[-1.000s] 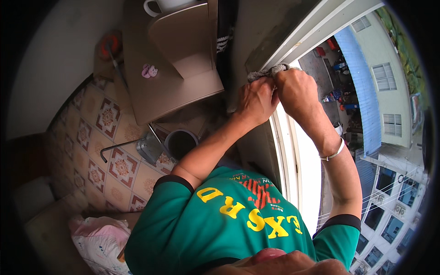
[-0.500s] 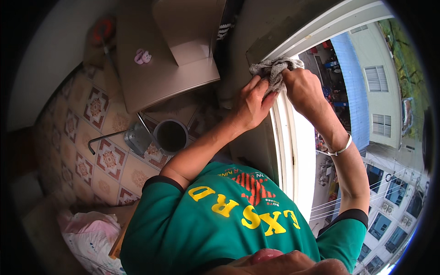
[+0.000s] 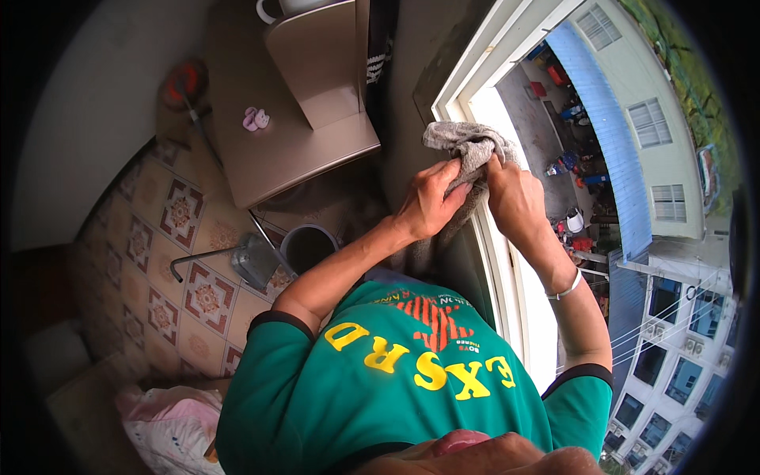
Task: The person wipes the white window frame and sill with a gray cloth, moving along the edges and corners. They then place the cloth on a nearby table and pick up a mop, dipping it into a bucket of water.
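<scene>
Bunched between my two hands is a grey-beige cleaning cloth (image 3: 463, 141), a loose part of it hanging down behind them. My left hand (image 3: 430, 199) is closed on the cloth from the left, thumb and fingers pressed into its folds. From the other side my right hand (image 3: 515, 199), below a white bangle, grips it in a fist. Both hands are held close together by the white window frame (image 3: 500, 261). Whether the cloth touches the frame I cannot tell.
Outside the window lie a street and buildings far below. To my left stand a brown table (image 3: 293, 162) with a small pink item (image 3: 255, 119), a bucket (image 3: 309, 248) and a dustpan (image 3: 257, 260) on the tiled floor (image 3: 180, 212). A white-and-pink bag (image 3: 170, 427) sits at lower left.
My hands have drawn the cloth back toward me, off the spot on the frame where it was pressed. More of it now hangs down, and the whole view has shifted a little.
</scene>
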Tool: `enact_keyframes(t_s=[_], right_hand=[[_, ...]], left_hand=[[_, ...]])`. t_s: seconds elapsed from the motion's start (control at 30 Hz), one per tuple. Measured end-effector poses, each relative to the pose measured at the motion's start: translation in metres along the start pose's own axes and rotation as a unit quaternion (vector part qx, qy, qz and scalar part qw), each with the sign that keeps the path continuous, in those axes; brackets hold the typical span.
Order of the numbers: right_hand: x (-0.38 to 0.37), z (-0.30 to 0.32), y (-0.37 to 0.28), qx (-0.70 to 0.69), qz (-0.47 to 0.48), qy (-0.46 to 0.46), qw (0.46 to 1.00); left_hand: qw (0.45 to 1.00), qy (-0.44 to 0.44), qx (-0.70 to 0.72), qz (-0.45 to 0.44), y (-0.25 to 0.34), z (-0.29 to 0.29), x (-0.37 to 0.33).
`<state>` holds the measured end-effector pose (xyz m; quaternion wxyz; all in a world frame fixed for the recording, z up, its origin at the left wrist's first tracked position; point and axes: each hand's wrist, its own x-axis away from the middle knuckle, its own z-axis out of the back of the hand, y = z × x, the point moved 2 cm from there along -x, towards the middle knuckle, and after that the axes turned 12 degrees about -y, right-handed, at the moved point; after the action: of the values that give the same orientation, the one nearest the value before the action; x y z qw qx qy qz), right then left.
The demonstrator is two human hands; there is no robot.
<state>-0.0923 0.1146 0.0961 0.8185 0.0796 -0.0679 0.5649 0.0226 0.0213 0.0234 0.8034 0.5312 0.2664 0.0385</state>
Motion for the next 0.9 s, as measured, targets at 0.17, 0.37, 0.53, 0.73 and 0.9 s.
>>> enact_keyframes(t_s=[0.17,0.37,0.53,0.73,0.9], right_hand=[[-0.074,-0.003,0.015,-0.156,-0.017,0.082,0.984],[-0.059,-0.04,0.048,-0.592,0.045,-0.027,0.804],[0.008,-0.03,0.03,-0.478,-0.011,0.073,0.875],[-0.015,-0.011,0.018,-0.199,-0.012,0.067,0.978],[-0.069,-0.007,0.036,-0.259,0.06,0.065,0.962]], left_hand=[[0.998,0.057,-0.023,0.012,-0.022,0.031,-0.047],[0.993,-0.033,-0.046,0.107,-0.01,0.007,-0.011],[1.0,0.0,0.014,0.018,0.01,-0.021,0.021],[0.987,-0.027,-0.049,0.148,0.004,0.003,-0.014],[0.99,0.051,-0.063,0.119,-0.008,-0.001,-0.025]])
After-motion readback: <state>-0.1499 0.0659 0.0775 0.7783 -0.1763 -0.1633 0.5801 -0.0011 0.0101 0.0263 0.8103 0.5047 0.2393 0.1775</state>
